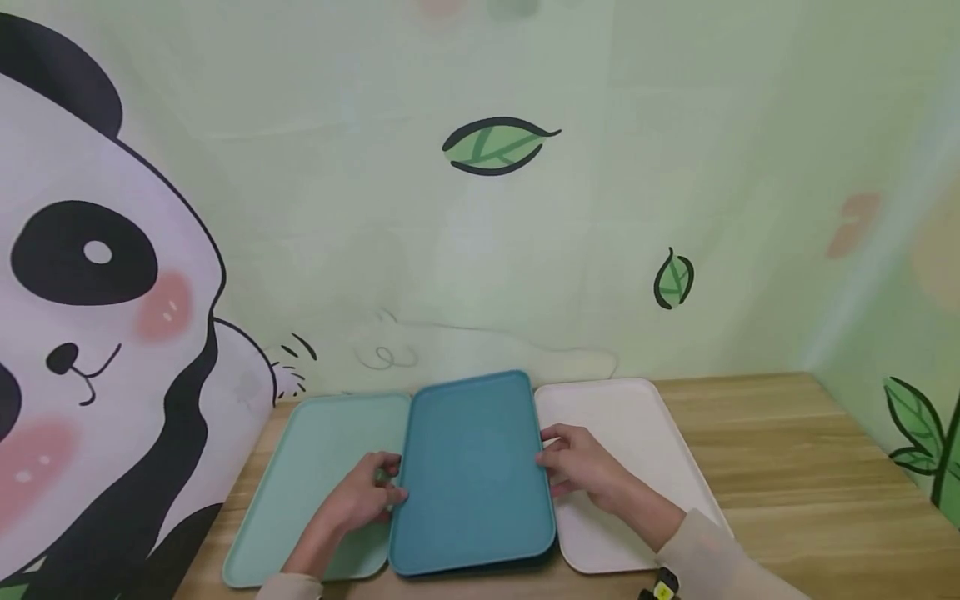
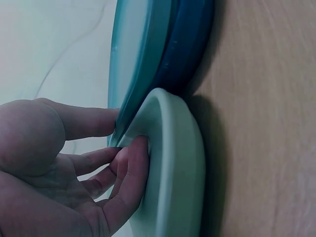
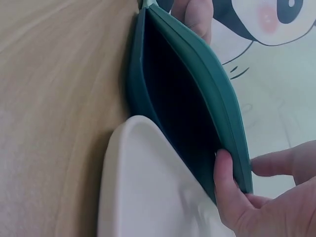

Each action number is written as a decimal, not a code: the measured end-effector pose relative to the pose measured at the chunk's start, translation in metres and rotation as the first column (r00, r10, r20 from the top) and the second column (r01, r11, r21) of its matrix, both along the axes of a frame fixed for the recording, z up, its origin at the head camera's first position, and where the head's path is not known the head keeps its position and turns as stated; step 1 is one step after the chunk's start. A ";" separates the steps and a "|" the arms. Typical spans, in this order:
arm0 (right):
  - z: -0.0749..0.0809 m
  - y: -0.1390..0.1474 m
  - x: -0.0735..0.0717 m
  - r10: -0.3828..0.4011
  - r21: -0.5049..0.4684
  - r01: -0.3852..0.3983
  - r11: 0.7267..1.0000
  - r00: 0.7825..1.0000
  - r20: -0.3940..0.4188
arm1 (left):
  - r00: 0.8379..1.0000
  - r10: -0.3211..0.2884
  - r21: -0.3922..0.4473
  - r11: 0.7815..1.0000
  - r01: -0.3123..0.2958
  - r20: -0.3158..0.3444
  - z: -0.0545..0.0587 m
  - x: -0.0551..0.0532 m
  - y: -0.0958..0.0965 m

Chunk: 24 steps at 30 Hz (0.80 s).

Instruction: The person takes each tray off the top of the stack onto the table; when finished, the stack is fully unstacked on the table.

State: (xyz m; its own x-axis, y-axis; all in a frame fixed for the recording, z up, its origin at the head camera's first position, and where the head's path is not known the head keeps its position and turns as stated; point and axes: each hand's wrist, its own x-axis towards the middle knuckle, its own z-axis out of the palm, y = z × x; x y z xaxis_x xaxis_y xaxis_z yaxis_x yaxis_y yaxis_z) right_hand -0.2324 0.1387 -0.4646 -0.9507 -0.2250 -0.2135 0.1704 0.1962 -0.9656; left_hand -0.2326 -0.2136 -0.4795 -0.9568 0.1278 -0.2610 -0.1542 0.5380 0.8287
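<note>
A blue tray (image 1: 472, 475) lies at the middle, its right side lifted off a darker blue tray (image 3: 136, 79) beneath it. My left hand (image 1: 365, 492) pinches its left rim, with the thumb on top and the fingers below. On the opposite rim, my right hand (image 1: 585, 462) grips the tray between thumb and fingers. Under my left hand sits a mint green tray (image 1: 322, 442); its raised rim shows close up in the left wrist view. A white tray (image 1: 622, 417) lies below my right hand. Most of the darker tray is hidden by the upper one.
The trays stand on a wood-grain table (image 1: 810, 467). Behind it rises a pale green backdrop (image 1: 337, 208) printed with leaves and, at the left, a large panda (image 1: 165, 225). A dark object with a yellow face (image 1: 663, 590) shows by the right sleeve.
</note>
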 end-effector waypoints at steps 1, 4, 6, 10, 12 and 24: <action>0.000 0.001 0.000 0.004 -0.010 -0.004 1.000 1.000 0.003 | 1.000 0.006 0.004 1.000 -0.006 0.000 0.000 0.001 0.001; 0.001 0.003 -0.002 0.013 -0.028 -0.012 1.000 1.000 0.014 | 1.000 0.024 0.007 1.000 -0.024 -0.014 -0.001 0.002 0.002; 0.001 0.004 -0.003 0.014 -0.040 -0.013 0.999 1.000 0.025 | 0.999 0.034 0.005 0.999 -0.034 -0.009 -0.001 0.002 0.003; -0.002 0.005 -0.003 0.008 -0.064 -0.006 0.998 0.999 0.042 | 0.999 0.033 -0.007 0.999 -0.033 -0.003 0.000 0.003 0.003; -0.003 0.005 -0.003 0.004 -0.073 0.000 0.997 0.999 0.045 | 1.000 0.029 -0.008 1.000 -0.029 -0.005 -0.001 0.002 0.003; 0.001 0.002 -0.001 -0.048 -0.095 0.053 0.994 0.997 0.055 | 0.999 0.030 0.008 1.000 -0.030 0.014 0.003 0.002 0.001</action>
